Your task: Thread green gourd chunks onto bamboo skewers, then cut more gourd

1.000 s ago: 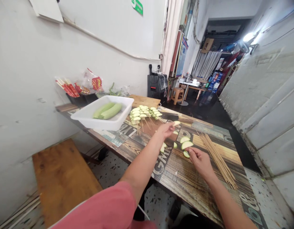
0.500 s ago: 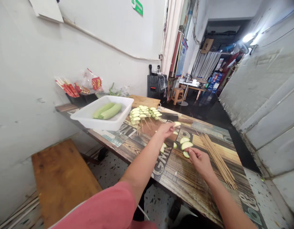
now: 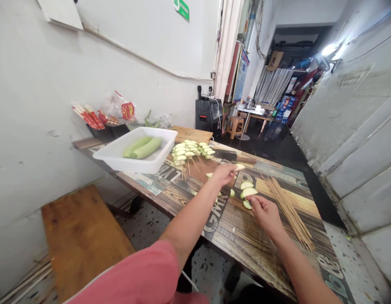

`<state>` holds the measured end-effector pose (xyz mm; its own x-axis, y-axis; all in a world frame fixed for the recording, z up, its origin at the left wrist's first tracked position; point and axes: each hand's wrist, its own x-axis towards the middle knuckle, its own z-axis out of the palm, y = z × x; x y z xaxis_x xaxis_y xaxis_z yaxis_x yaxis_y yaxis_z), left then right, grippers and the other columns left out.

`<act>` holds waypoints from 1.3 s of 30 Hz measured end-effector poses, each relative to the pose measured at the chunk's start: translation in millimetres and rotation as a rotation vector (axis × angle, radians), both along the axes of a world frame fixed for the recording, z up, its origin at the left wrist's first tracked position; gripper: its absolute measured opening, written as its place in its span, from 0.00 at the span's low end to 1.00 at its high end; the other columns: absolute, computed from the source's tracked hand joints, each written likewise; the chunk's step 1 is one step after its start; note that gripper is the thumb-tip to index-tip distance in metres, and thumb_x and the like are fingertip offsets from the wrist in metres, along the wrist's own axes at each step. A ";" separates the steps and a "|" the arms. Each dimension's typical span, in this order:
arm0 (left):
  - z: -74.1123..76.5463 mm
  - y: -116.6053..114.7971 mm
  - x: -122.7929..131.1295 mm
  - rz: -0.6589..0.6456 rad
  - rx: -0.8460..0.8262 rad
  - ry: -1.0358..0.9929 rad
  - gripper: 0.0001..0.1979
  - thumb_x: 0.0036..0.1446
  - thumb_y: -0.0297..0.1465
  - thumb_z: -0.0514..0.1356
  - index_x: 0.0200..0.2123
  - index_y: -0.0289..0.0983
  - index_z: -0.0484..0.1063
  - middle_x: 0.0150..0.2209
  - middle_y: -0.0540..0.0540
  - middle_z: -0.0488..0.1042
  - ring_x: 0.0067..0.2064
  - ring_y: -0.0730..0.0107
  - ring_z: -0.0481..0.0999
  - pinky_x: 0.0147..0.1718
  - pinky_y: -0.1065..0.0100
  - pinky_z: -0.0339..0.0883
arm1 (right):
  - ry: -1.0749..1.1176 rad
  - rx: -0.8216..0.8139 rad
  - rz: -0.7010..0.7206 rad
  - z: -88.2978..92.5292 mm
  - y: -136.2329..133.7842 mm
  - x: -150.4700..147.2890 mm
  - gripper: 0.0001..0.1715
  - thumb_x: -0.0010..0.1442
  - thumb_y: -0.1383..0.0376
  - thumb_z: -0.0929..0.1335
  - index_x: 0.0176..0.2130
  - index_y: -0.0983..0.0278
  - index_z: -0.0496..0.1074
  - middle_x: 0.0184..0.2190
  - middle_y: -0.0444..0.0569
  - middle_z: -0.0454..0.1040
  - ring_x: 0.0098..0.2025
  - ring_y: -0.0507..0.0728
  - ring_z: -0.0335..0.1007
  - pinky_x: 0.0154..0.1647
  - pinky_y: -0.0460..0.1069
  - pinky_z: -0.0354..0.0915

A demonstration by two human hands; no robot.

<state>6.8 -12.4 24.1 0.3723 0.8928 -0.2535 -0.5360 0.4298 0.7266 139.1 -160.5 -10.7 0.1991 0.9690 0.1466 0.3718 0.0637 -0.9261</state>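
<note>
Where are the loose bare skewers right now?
In the head view, the loose bare skewers lie on the right part of the table, just right of the right hand.

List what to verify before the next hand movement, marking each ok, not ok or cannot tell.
1. Slice in the fingers of the left hand: ok, a pale slice shows there.
2. Skewer in the right hand: cannot tell; green-edged slices sit at its fingertips.
3. Loose skewers near the right hand: ok.
4. Knife well away from the left hand: not ok, it lies close beyond.
</note>
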 end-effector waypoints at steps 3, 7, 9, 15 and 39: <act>-1.4 0.0 1.4 -0.013 0.015 -0.011 0.04 0.49 0.15 0.61 0.26 0.27 0.71 0.23 0.43 0.73 0.19 0.84 0.62 0.15 0.81 0.48 | -0.012 0.008 -0.022 2.2 -0.7 -1.4 0.28 0.53 0.48 0.64 0.37 0.70 0.75 0.14 0.40 0.58 0.18 0.49 0.50 0.18 0.45 0.46; -0.5 -0.8 2.0 -0.021 0.018 -0.044 0.03 0.53 0.20 0.60 0.27 0.29 0.70 0.23 0.45 0.72 0.19 0.84 0.62 0.15 0.80 0.49 | -0.058 0.026 -0.037 7.2 -2.0 -4.5 0.29 0.53 0.47 0.64 0.36 0.70 0.75 0.14 0.41 0.59 0.18 0.50 0.51 0.18 0.45 0.48; 0.4 -1.5 1.9 -0.008 0.025 -0.042 0.06 0.56 0.26 0.59 0.29 0.29 0.70 0.23 0.44 0.73 0.18 0.83 0.62 0.15 0.79 0.50 | -0.051 0.037 -0.026 8.5 -2.4 -6.1 0.29 0.53 0.47 0.64 0.36 0.70 0.76 0.14 0.41 0.59 0.18 0.50 0.51 0.18 0.45 0.48; 0.6 -4.7 1.2 -0.056 -0.017 -0.024 0.07 0.58 0.30 0.59 0.31 0.30 0.70 0.27 0.42 0.76 0.23 0.76 0.71 0.23 0.75 0.62 | -0.055 0.055 -0.007 9.5 -3.2 -8.8 0.28 0.54 0.48 0.63 0.36 0.69 0.76 0.14 0.41 0.60 0.17 0.50 0.52 0.18 0.45 0.49; 2.7 -27.4 13.7 -0.212 -0.050 0.110 0.06 0.55 0.29 0.61 0.33 0.31 0.72 0.30 0.42 0.76 0.29 0.72 0.75 0.30 0.71 0.68 | -0.139 0.139 -0.108 1.0 2.5 -3.6 0.26 0.55 0.49 0.63 0.35 0.67 0.76 0.16 0.45 0.68 0.21 0.53 0.61 0.21 0.47 0.56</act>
